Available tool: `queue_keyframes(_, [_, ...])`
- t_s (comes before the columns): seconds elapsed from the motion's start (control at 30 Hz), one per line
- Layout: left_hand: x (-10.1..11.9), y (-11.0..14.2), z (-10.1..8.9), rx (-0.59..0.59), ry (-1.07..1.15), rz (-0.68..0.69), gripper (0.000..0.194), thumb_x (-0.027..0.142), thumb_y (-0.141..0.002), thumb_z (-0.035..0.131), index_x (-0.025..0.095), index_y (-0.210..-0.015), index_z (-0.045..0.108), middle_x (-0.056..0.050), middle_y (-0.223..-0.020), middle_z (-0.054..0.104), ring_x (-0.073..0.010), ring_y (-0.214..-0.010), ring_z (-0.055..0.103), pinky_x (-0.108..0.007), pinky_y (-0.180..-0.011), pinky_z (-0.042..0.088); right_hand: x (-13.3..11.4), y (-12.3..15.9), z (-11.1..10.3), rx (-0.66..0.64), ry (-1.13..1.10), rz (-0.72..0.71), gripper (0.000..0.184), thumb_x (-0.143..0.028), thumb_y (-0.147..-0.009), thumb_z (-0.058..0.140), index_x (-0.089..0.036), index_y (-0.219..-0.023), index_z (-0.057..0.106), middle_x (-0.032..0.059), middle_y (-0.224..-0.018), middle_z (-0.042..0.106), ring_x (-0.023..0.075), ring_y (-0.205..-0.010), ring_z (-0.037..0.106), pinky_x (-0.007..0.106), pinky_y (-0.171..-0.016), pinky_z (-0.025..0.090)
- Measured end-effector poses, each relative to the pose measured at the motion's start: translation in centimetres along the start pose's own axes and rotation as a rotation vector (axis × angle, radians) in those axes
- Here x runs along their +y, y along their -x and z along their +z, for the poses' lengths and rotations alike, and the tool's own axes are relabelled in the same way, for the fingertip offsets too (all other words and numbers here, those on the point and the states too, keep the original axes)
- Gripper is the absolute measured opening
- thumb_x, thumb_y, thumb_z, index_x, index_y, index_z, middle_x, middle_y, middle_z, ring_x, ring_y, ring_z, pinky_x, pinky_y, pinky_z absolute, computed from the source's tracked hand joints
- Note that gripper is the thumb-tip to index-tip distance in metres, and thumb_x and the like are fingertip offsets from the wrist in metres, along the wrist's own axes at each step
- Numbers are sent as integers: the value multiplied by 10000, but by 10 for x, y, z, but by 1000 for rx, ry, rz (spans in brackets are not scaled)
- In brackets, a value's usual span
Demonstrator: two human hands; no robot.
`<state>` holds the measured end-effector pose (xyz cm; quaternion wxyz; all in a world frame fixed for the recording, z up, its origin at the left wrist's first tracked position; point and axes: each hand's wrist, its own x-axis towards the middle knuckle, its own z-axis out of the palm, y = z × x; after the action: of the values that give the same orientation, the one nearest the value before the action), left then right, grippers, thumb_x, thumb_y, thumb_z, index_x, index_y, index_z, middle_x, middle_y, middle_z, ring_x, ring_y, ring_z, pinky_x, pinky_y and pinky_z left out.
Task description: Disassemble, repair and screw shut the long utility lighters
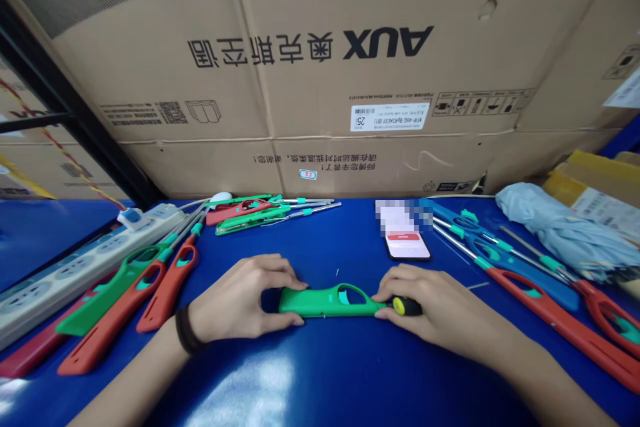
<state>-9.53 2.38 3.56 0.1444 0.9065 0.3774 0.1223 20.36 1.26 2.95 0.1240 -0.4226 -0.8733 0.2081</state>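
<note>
On the blue table in front of me lies a green lighter handle (320, 304) with a trigger opening near its right end. My left hand (245, 297) grips the handle's left end between thumb and fingers, with a dark band on the wrist. At the other end, my right hand (430, 303) pinches the handle's tip. A screwdriver (407, 306) with a black and yellow grip is tucked under that same hand; its shaft is mostly hidden. Just behind the handle is a tiny pin-like piece (337, 272).
Long lighters lie at left, including an orange one (173, 287), beside a white power strip (90, 267). More parts (255, 217) lie at the back. At right are a phone (407, 247), a red lighter (555, 320) and a bluish plastic bag (560, 227). A large cardboard box (300, 100) stands behind.
</note>
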Motion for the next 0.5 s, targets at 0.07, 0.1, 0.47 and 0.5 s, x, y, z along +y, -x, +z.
queue_keyframes(0.07, [-1,0,0,-6,11,-8,350,447,-775,692,227,-1047,689,-28,-979,675,-194,-880,636,-311,-786,505,0,0,1,-3,5,0,116,-260,-869,615,-244,-957,688,-8,-967,668,153,-846,630,255,-729,445])
queue_keyframes(0.1, [-1,-1,0,-9,21,-13,352,450,-776,691,227,-1048,689,-28,-984,674,-193,-885,636,-310,-789,505,0,0,1,-2,11,1,115,-258,-869,615,-242,-955,690,-7,-965,669,155,-847,631,256,-730,446])
queue_keyframes(0.47, [-3,-1,0,-25,58,-44,326,431,-762,708,224,-1014,693,-35,-985,663,-195,-885,635,-310,-792,510,-6,0,-2,-21,36,27,136,-246,-870,601,-233,-953,709,9,-972,673,161,-824,637,260,-703,460])
queue_keyframes(0.5, [-3,-1,0,-25,52,-44,318,416,-763,707,222,-1014,692,-36,-984,662,-195,-880,635,-310,-792,512,-7,0,-2,-23,39,25,144,-241,-874,593,-233,-960,708,10,-973,673,162,-825,638,262,-705,462])
